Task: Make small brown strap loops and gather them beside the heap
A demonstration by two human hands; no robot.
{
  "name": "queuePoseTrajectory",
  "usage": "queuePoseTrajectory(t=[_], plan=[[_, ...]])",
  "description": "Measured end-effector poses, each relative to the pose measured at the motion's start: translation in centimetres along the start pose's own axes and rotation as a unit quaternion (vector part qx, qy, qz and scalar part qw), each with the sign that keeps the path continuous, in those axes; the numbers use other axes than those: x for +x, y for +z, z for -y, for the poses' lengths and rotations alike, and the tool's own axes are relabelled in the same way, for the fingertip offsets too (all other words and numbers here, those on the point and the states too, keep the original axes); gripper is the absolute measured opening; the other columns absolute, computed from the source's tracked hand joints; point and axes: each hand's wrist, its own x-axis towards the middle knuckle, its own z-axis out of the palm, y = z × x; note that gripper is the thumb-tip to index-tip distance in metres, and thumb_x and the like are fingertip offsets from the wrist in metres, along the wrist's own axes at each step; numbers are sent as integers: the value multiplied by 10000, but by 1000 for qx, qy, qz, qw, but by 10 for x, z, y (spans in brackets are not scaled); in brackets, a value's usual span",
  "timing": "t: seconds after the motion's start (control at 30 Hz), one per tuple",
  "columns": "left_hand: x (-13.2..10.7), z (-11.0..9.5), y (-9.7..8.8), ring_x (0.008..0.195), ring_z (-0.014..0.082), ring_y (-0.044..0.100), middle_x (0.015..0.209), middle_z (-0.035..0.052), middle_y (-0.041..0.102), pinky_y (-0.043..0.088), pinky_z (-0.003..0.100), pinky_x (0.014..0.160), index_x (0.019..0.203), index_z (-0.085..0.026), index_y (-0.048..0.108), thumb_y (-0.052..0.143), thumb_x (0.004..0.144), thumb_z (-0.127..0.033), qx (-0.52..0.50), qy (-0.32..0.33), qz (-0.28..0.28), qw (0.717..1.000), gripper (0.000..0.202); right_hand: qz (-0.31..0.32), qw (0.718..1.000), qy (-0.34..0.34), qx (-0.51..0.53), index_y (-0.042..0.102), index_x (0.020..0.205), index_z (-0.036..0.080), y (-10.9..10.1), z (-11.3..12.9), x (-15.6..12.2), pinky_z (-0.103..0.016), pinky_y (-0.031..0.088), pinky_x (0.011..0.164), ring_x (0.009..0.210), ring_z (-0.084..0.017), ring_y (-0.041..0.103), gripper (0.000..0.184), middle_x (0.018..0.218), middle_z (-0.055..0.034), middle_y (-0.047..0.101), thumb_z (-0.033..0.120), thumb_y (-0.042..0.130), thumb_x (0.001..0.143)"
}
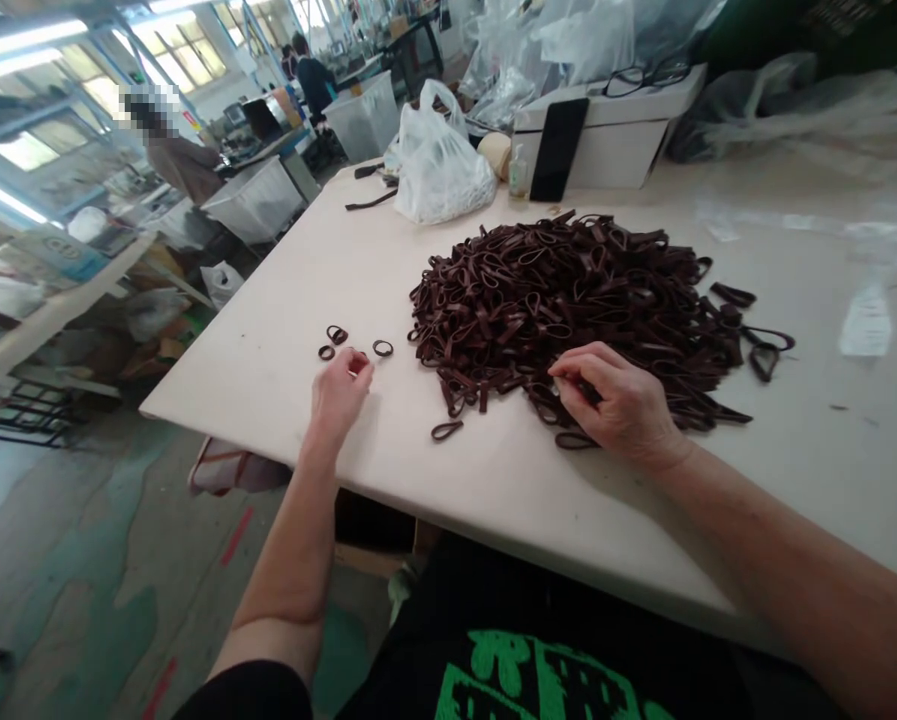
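Note:
A big pile of dark brown leather loops point(568, 300) lies in the middle of the pale table point(283, 340). My right hand point(613, 405) rests on the pile's near edge, its fingers pinched on a loop there. My left hand point(339, 390) is at the table's left side, fingers curled on a small loop that is mostly hidden. Three small loops point(335, 335) lie apart just beyond that hand. A single loop point(446, 430) lies between my hands.
A white plastic bag point(437, 160), a small bottle point(518, 172), a black phone point(557, 148) leaning on a white box point(628, 140) stand at the table's far side. Clear plastic sheets lie at the right. Bins and other workers are further back left.

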Motion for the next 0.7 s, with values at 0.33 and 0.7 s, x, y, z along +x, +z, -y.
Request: queuePoseTrajectory(t=[0.33, 0.7], plan=[[-74, -46, 23, 636, 135, 530, 693, -9, 604, 371, 254, 630, 702, -211, 671, 685, 779, -249, -91, 180, 192, 960, 87, 21, 999, -16, 33, 641, 924, 221, 1, 3, -3, -290, 540, 734, 809, -172, 668, 116, 942, -59, 683, 168, 541, 895], [-49, -132, 63, 592, 90, 485, 627, -49, 561, 358, 217, 559, 678, -181, 578, 711, 747, -329, -297, 176, 235, 909, 211, 55, 989, 19, 138, 662, 1054, 246, 4, 12, -5, -304, 557, 736, 770, -181, 695, 175, 923, -33, 722, 245, 543, 926]])
